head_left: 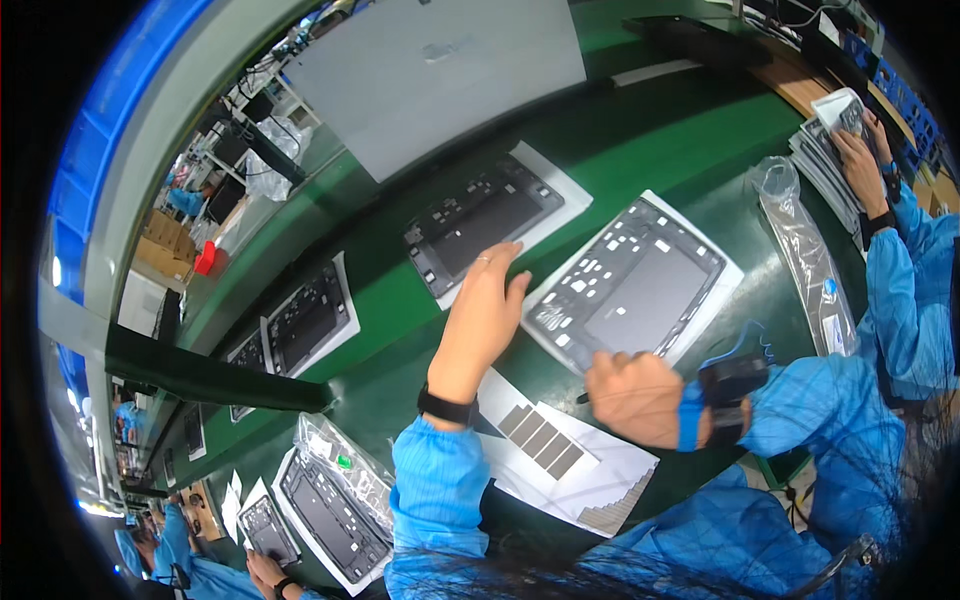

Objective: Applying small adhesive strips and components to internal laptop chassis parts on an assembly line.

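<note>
My left hand (485, 315) is open, its fingers stretched out to the near edge of a dark tablet housing (485, 215) on white paper. Whether the fingertips touch it, I cannot tell. My right hand (635, 400) is closed beside the lower corner of another tablet housing (650, 285), grey with several small white patches, also on white paper. A small dark tip (583, 398) shows by the right fingers; what they hold is mostly hidden. Between my forearms lies a white sheet (620, 480) with a strip of grey rectangular stickers (540, 440).
More housings (310, 315) lie along the green surface (390, 370) at left. A bagged strip (805, 250) lies at right, near a co-worker's hands (860, 165) over a stack of housings (825, 165). Another person's hand (268, 572) is at lower left. A green post (215, 372) juts in.
</note>
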Tool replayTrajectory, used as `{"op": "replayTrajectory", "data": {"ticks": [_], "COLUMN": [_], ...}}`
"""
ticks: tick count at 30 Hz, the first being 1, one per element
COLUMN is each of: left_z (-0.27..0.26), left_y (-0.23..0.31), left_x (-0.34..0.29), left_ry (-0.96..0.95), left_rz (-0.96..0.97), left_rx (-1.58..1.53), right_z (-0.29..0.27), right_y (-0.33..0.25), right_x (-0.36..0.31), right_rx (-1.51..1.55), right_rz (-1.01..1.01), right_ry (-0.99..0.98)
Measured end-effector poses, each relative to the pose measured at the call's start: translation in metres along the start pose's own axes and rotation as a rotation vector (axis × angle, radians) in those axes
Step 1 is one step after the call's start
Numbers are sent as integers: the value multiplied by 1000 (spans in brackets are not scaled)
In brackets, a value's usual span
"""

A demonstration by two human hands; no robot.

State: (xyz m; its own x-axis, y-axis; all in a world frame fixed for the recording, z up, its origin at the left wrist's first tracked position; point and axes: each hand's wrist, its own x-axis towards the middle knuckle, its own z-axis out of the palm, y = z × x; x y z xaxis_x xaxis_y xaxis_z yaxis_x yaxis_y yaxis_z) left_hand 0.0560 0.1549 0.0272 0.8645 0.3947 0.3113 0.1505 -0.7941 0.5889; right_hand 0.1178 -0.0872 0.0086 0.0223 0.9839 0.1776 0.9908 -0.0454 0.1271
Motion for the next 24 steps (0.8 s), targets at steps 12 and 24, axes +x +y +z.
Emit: {"op": "replayTrajectory", "data": {"ticks": [12, 24], "left_z": [-24, 34], "left_y": [41, 85], "left_x": [-92, -132], "left_ry": [-432, -406], "left_rz": [8, 116], "left_rx": [115, 133], "right_z": [-42, -20], "right_y": [-22, -22], "right_x": [-12, -104], "right_rx": [1486, 1526], "right_rz": [204, 613], "right_ry": [9, -92]}}
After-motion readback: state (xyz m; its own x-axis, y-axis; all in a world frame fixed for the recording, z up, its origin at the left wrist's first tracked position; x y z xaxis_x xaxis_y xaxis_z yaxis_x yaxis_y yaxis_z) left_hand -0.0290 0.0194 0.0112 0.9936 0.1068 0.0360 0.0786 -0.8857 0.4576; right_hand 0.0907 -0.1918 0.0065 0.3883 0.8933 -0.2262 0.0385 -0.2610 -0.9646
